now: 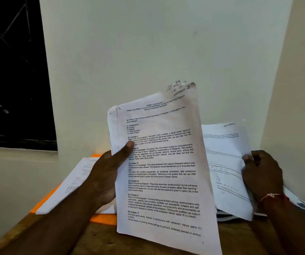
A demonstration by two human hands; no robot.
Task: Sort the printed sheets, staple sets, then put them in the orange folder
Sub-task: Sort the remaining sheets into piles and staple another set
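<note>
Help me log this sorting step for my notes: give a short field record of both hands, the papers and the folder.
left hand: grips a printed set upright, thumb on its front page
printed set: English text, handwritten "Section-2" at the top
right hand: pinches the edge of a second sheaf, lower and to the right
orange folder: flat on the wooden table, under loose sheets
stapler: not in view
</note>
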